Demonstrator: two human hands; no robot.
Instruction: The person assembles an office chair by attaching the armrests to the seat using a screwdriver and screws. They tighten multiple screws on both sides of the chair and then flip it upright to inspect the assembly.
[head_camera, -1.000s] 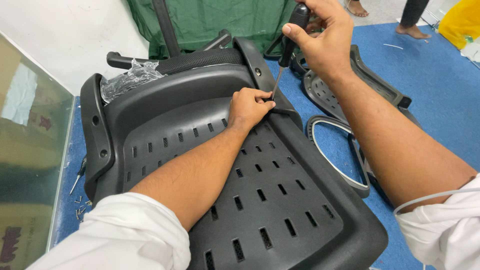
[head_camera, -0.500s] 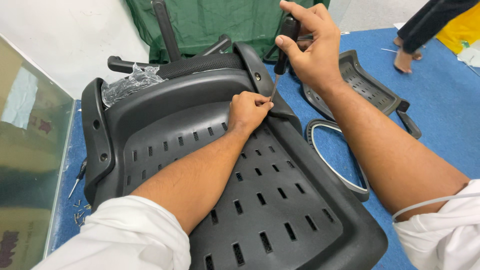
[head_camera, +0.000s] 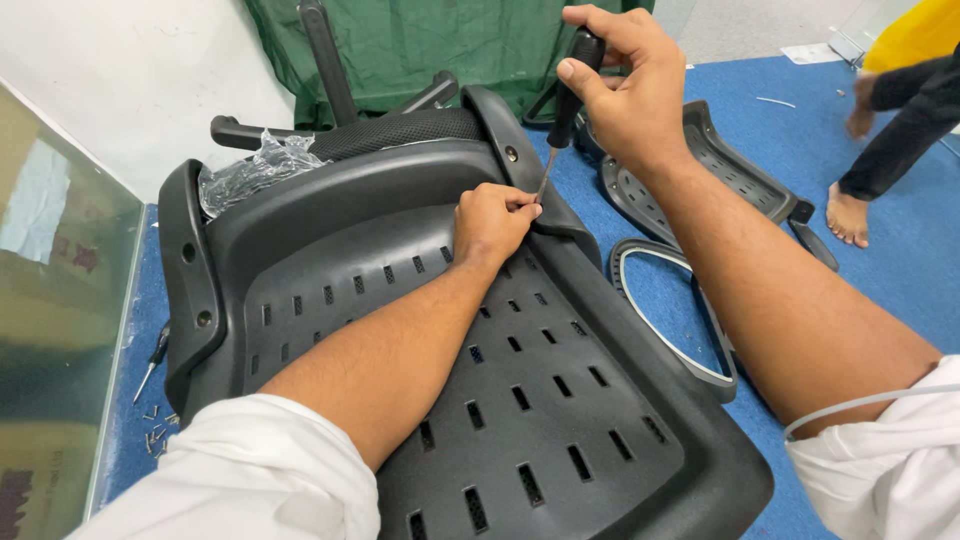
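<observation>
Gripping the screwdriver (head_camera: 562, 118) handle in our right hand (head_camera: 625, 85), we have lowered it from above the seat shell (head_camera: 420, 300); its tip now meets the shell's right rim, where our left hand (head_camera: 492, 222) fingertips pinch around it, likely steadying a screw.

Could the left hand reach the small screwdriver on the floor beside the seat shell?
Probably not directly: the left hand pinches at the tip of the screwdriver, and the seat shell's raised rim stands between it and the small screwdriver.
</observation>
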